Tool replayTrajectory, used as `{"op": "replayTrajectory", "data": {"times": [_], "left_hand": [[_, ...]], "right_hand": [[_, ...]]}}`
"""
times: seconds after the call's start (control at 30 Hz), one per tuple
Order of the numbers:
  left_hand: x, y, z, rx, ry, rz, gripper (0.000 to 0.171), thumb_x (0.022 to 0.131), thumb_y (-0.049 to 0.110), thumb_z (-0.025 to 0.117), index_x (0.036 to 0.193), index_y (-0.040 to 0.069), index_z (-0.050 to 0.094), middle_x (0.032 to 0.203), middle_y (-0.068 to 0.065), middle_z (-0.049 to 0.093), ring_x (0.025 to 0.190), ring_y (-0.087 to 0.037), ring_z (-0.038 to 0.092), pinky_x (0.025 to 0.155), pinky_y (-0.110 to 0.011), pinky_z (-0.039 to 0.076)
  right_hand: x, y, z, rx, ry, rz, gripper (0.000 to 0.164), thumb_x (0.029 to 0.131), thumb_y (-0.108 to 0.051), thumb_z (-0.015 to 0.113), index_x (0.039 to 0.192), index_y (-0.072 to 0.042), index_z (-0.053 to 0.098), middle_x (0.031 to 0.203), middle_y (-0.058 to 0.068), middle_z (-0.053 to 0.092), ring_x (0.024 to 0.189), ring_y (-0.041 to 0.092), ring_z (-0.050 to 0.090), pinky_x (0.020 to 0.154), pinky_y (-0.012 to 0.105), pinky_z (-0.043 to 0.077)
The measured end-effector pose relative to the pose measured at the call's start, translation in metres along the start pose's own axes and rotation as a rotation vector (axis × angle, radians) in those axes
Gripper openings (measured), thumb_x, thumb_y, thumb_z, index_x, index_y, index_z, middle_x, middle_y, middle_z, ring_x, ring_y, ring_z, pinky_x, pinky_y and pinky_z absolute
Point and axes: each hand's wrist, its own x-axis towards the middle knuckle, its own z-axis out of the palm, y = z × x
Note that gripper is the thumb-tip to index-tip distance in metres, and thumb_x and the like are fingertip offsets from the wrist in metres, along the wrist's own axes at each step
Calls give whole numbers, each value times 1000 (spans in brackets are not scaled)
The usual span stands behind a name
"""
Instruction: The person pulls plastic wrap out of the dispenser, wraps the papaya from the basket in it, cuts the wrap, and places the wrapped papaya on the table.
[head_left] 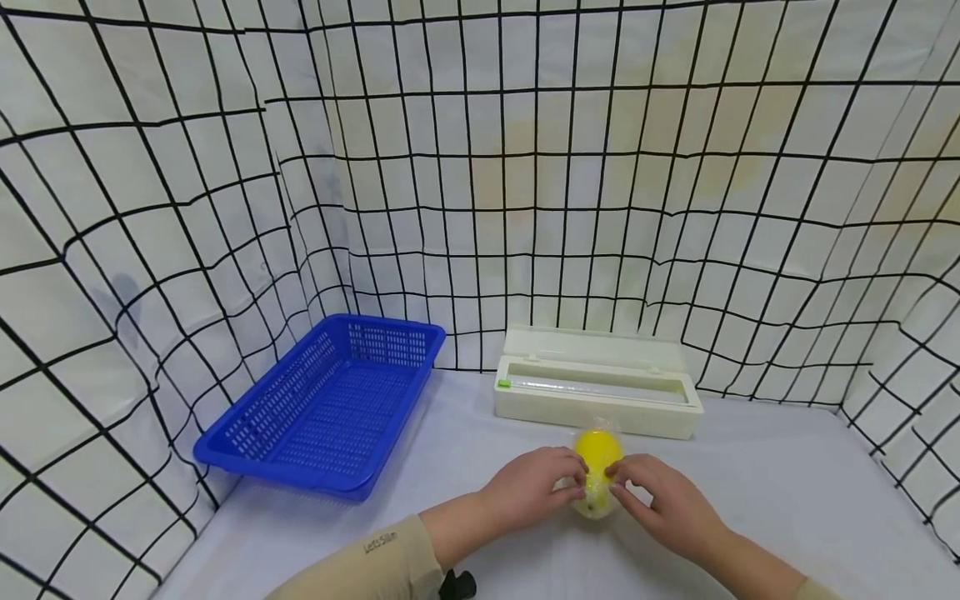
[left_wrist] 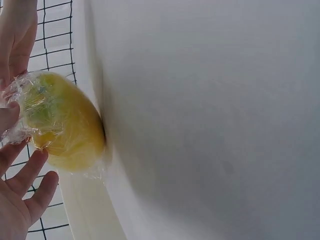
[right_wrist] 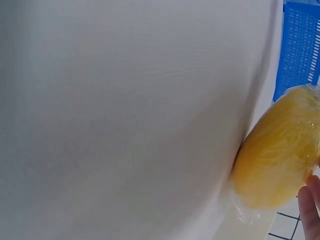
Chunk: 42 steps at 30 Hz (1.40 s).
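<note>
A yellow oval fruit [head_left: 597,450], greenish toward its near end, rests on the white table wrapped in clear cling film [left_wrist: 22,95]. My left hand [head_left: 536,483] pinches the film at the fruit's left side between thumb and forefinger, its other fingers spread in the left wrist view. From the right, my right hand [head_left: 667,504] holds the film with curled fingers and thumb close against the fruit. In the right wrist view only fingertips of that hand show at the edge, by the wrapped fruit.
Behind the fruit stands a white cling film dispenser [head_left: 600,410], lid raised, with a roll inside and a green slider [head_left: 504,383]. A blue plastic basket [head_left: 360,483] sits at the left. Black wire grid over white cloth [head_left: 600,208] encloses the table.
</note>
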Motion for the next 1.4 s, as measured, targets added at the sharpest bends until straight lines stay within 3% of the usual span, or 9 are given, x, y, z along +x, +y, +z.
{"op": "replayTrajectory", "data": {"times": [0.23, 0.4, 0.47, 0.63, 0.73, 0.93, 1.17, 1.4], "left_hand": [[7, 0, -1, -37, 1, 18, 11, 94, 32, 69, 102, 24, 71, 107, 19, 65, 103, 2, 57, 94, -19, 46], [9, -7, 0, -137, -36, 4, 25, 90, 36, 74, 111, 24, 70, 123, 15, 60, 120, -4, 52, 104, -24, 41], [9, -11, 1, -184, -43, -14, 29, 90, 37, 73, 115, 24, 69, 129, 13, 57, 126, -6, 49, 108, -27, 39], [14, -16, 4, -268, -53, -106, 30, 93, 41, 68, 119, 26, 66, 135, 14, 53, 131, -8, 46, 110, -32, 38], [17, -14, 5, -305, -55, -180, 33, 91, 43, 70, 120, 28, 65, 137, 12, 52, 128, -10, 49, 107, -32, 42], [20, -11, 6, -432, -58, -296, 32, 88, 38, 76, 116, 30, 62, 135, 10, 49, 118, -17, 55, 87, -26, 51], [21, -10, 4, -449, -105, -301, 42, 87, 44, 75, 122, 30, 58, 136, 6, 44, 120, -18, 53, 92, -32, 49], [25, -4, 9, -408, -61, -338, 46, 82, 46, 79, 119, 30, 57, 126, 7, 46, 114, -14, 53, 92, -31, 50]], "right_hand": [[5, 3, 2, 93, 13, 72, 26, 84, -11, 79, 92, -29, 62, 95, -19, 60, 85, 9, 57, 67, 25, 52], [6, 8, 2, 81, 12, 44, 31, 79, -8, 83, 89, -28, 61, 94, -17, 59, 85, 11, 56, 67, 24, 51], [6, 10, 3, 43, 19, 50, 31, 77, -10, 84, 88, -28, 61, 100, -12, 61, 92, 15, 59, 74, 30, 55], [6, 10, 4, 12, -27, 155, 27, 80, -19, 84, 95, -27, 64, 122, -1, 60, 115, 25, 59, 90, 46, 54], [7, 9, 4, 82, -66, 210, 25, 83, -18, 81, 101, -25, 65, 123, -1, 60, 115, 24, 58, 87, 41, 55], [11, 11, 4, 214, -91, 285, 24, 84, -15, 80, 102, -24, 66, 120, -2, 60, 113, 24, 56, 84, 37, 56], [12, 15, 4, 273, -110, 306, 24, 82, -18, 82, 99, -23, 66, 120, 1, 59, 114, 27, 55, 82, 33, 55], [10, 15, 1, 296, -154, 284, 27, 82, -32, 82, 103, -25, 66, 124, 1, 57, 117, 28, 52, 86, 39, 55]]}}
